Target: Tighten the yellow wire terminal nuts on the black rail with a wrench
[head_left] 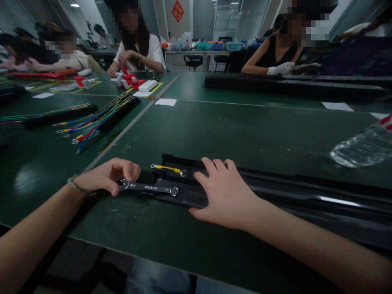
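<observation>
1. Pinching the wrench (150,188), the left hand (107,176) holds its ring end on a nut (175,190) of the black rail (306,192) (worktop's (214,126) near edge).
2. The right hand (225,196) presses the rail, fingers spread flat.
3. The yellow wire (167,168) already sits screwed down.

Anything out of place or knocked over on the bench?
A clear bottle lies on its side on the table, beyond the rail; no spill shows. The wrench in the left hand looks normal.
</observation>
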{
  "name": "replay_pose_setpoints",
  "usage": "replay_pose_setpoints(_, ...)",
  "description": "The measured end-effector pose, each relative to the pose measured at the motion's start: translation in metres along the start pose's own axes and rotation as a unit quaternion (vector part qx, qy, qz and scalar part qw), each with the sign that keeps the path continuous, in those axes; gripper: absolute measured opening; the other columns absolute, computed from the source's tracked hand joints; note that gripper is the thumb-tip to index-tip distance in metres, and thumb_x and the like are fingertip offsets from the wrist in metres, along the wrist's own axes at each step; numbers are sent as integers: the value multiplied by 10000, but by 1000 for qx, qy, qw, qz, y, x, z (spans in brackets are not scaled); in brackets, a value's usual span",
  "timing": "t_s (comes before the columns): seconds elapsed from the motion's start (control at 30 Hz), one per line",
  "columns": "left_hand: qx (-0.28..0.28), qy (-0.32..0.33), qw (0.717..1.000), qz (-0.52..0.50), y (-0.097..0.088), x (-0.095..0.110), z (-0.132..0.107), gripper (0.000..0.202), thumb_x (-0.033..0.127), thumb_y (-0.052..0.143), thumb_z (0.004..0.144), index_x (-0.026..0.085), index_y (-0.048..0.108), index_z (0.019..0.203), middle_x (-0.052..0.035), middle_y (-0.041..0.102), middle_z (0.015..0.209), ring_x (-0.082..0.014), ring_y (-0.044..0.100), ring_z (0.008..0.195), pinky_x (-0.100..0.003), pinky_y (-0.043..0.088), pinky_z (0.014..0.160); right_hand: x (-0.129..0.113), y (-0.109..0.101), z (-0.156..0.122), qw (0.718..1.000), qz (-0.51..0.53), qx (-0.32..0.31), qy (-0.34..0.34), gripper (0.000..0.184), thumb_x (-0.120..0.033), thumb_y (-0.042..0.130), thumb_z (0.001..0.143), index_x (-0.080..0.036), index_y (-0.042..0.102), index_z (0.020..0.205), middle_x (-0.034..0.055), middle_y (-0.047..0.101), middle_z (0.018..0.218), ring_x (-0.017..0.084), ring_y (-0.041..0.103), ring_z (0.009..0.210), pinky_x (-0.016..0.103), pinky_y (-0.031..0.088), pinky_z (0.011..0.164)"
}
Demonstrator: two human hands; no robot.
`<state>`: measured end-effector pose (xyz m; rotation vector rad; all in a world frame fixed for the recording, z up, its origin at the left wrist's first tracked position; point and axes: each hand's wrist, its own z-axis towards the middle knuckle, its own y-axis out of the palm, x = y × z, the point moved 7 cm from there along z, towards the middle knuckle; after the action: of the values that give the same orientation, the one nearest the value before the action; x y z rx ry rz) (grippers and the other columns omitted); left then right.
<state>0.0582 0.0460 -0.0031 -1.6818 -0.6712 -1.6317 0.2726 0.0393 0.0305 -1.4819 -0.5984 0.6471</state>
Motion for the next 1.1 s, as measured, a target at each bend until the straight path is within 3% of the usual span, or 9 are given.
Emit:
replay_pose_setpoints(0.13, -31, 3, 999, -13, 5, 3, 1, 239, 310, 734, 586, 179, 585, 718, 0, 514, 634, -151, 443, 610, -266, 346, 555, 0, 0, 0, 1000, -3, 4, 1, 665, -650, 392, 630, -169, 548, 1061, 197, 365, 1260, 366, 344, 1095, 526, 216, 854)
replay_pose_setpoints(0.6, -14, -6, 1000, -20, 1, 0, 3, 228, 315, 724, 596, 197, 594, 740, -2, 518, 652, -156, 448, 621, -267, 353, 552, 1, 3, 0, 1000, -7, -2, 1, 681, -666, 380, 626, -185, 536, 1083, 175, 363, 1268, 369, 333, 1103, 526, 208, 860)
replay_pose_setpoints(0.73, 9, -3, 1000, -16, -3, -2, 2, 241, 336, 720, 598, 194, 588, 740, 2, 511, 654, -153, 454, 630, -261, 352, 553, 1, 2, 0, 1000, -4, 7, -4, 674, -666, 380, 627, -184, 541, 1070, 174, 363, 1265, 367, 339, 1098, 524, 212, 858)
replay_pose_setpoints(0.93, 89, -18, 996, 10, -17, -9, -1, 207, 320, 647, 695, 174, 567, 818, 8, 485, 686, -124, 424, 613, -235, 330, 555, 0, 0, 1, 1000, -2, 9, 2, 654, -654, 389, 628, -179, 552, 1047, 186, 364, 1261, 363, 351, 1088, 518, 223, 851)
replay_pose_setpoints(1.1, 116, -26, 992, 35, -22, -10, -2, 204, 295, 664, 676, 142, 578, 779, 1, 480, 674, -127, 426, 620, -237, 331, 568, 0, 1, 0, 1000, -8, 4, 4, 673, -662, 393, 621, -177, 546, 1062, 188, 361, 1264, 367, 343, 1095, 518, 218, 854)
